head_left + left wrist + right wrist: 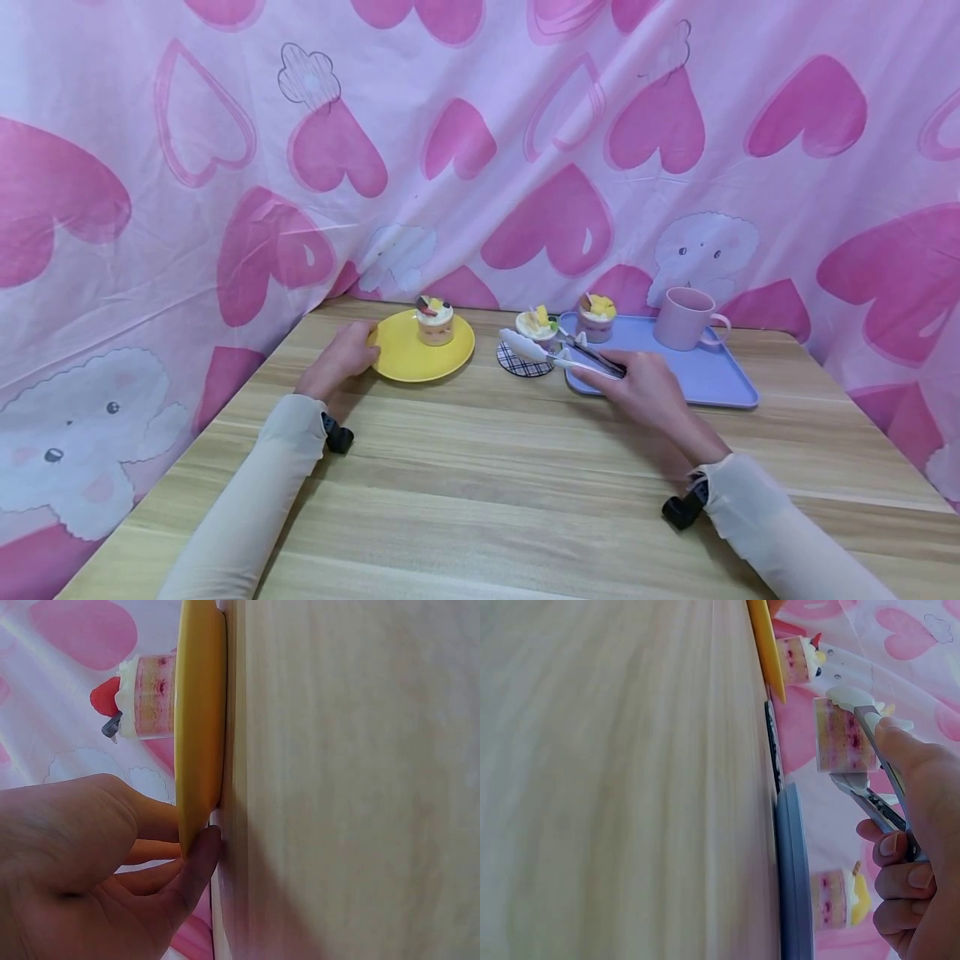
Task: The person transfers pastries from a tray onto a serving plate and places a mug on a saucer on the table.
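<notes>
On the left, my left hand (341, 360) pinches the rim of a yellow plate (401, 360), thumb on one face and a finger at the underside in the left wrist view. A dessert cup (436, 327) topped with fruit and cream stands on that plate. My right hand (651, 390) grips a pair of tongs (891, 766) with pale tips. Between the tips is a second dessert cup (844, 739) with cream and yellow fruit on top. In the right wrist view this cup hangs upright, clear above a round checked coaster (525, 365).
A blue-lilac tray (708, 379) lies at the right, bearing a third dessert cup (597, 321) and a pink mug (684, 318). Behind the wooden table (465, 483) hangs a pink heart-patterned cloth (450, 217).
</notes>
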### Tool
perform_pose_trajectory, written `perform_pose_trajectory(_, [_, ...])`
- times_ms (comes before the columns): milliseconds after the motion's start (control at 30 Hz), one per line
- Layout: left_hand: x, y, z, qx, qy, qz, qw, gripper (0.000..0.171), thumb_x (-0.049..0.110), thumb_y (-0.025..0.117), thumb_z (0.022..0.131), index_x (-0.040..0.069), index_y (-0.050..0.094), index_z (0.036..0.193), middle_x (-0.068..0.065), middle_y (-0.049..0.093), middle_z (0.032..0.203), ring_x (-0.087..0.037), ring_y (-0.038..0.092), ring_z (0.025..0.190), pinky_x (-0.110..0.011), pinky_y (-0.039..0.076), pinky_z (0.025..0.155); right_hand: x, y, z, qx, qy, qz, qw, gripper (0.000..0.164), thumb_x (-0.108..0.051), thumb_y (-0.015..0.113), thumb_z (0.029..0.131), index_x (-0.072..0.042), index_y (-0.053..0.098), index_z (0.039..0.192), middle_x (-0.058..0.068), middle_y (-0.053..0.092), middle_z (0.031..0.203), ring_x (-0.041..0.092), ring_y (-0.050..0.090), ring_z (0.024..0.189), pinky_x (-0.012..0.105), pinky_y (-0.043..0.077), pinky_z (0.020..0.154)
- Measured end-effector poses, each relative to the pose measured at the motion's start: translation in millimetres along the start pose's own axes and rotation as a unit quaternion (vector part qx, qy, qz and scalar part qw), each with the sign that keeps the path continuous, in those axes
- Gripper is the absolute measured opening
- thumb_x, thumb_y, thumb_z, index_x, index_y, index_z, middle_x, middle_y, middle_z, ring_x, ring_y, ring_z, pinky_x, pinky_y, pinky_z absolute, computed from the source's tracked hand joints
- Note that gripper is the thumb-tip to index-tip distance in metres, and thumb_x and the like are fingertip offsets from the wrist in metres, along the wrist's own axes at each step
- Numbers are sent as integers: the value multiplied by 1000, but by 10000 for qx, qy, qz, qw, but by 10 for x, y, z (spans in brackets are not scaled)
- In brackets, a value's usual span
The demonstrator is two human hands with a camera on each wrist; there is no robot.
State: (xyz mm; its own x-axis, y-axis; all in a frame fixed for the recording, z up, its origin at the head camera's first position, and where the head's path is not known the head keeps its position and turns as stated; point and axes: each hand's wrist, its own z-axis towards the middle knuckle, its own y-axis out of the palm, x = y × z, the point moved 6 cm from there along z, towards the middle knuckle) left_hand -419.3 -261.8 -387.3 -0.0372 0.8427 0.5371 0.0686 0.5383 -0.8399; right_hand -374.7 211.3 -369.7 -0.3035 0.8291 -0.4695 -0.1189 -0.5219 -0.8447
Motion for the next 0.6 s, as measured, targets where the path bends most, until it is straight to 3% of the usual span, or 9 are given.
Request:
perform_pose_trajectory(300, [-12, 7, 13, -33, -89, -32, 9999, 60, 8, 54, 108, -7, 37, 163, -29, 50, 159, -38, 55, 125, -54, 49, 120, -149, 140, 79, 50, -196, 114, 9997, 78, -75, 76, 88, -18, 73, 142, 1, 57, 64, 21, 55, 67, 31, 41, 52])
perform_pose_trajectory(600, [-14, -7, 19, 121, 161, 187, 9996, 58, 7, 55, 106, -9, 41, 160, -29, 56, 152, -37, 57, 121, -52, 51, 115, -289, 244, 134, -5, -349, 83, 9994, 77, -72, 75, 90, -17, 73, 143, -2, 64, 64, 21, 55, 69, 30, 39, 56])
